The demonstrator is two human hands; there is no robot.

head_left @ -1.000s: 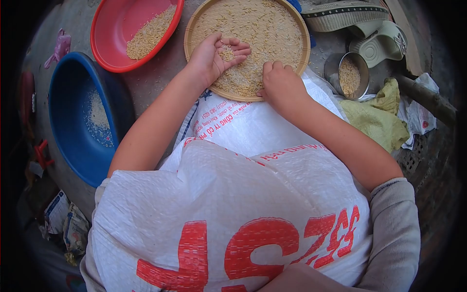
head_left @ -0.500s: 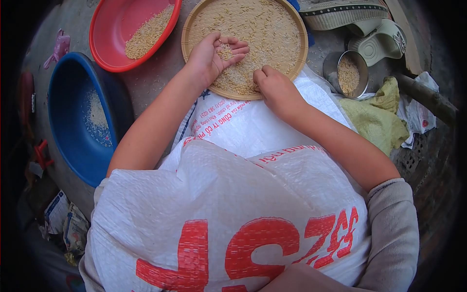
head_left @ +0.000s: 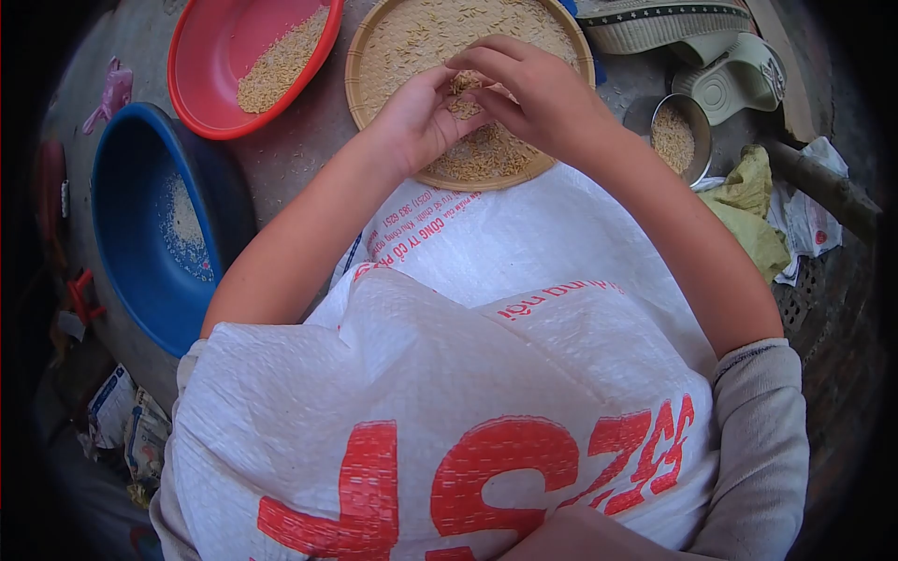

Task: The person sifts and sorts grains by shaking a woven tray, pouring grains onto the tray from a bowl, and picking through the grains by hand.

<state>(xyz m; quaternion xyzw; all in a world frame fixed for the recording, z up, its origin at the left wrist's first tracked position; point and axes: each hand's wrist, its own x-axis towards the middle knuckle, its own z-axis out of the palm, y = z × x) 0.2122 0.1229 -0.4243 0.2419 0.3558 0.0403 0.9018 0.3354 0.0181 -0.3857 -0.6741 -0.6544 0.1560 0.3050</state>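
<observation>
My left hand is cupped palm-up over the near left part of a round woven bamboo tray, with unhusked rice grains in its palm. Over that palm curls my right hand, its fingertips meeting the left fingers; whatever lies between its own fingertips is too small to make out. Husked and unhusked rice is spread across the tray, thickest near its front rim. Both hands hide the middle of the tray.
Left of the tray are a red basin holding grain and a blue basin holding white rice. A metal bowl of grain and pale sandals lie right. A white printed sack covers my lap.
My right hand has lifted from the tray's front edge and moved up and left over my left palm. My left hand has shifted slightly and stays cupped around the grains.
</observation>
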